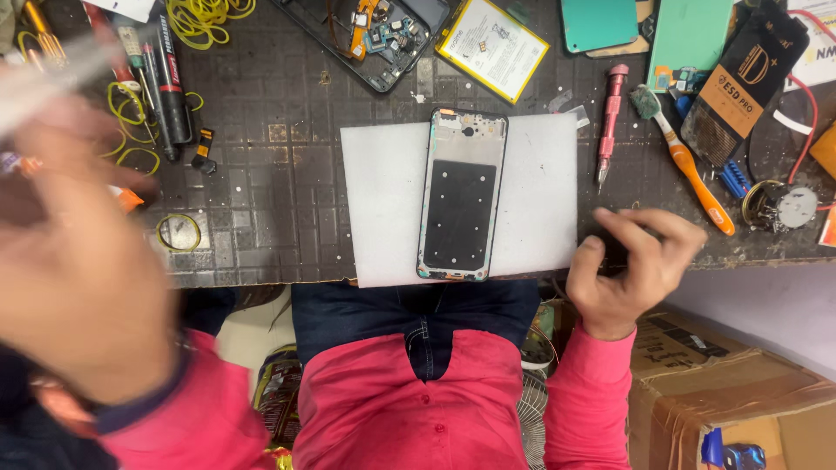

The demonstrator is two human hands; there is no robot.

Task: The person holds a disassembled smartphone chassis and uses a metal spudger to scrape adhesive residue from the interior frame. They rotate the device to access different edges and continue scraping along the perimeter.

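Note:
A phone middle frame (461,196) with a black centre plate lies face up on a white sheet (383,200) at the front edge of the dark bench (279,191). My left hand (78,252) is raised close to the camera at the left and is badly blurred. It seems closed around a small tube (126,198) with orange ends, and a whitish streak runs up from it. My right hand (631,265) hovers at the bench's front edge, right of the sheet. Its fingers are loosely curled, the thumb is apart, and I see nothing in it.
Behind the sheet lie an opened phone body (374,35) and a yellow-edged battery (492,48). A red screwdriver (610,122), an orange-handled brush (688,165) and a black pouch (749,78) sit to the right. Black pens (170,83) and yellow rubber bands (205,17) lie left. Cardboard boxes (731,392) stand below.

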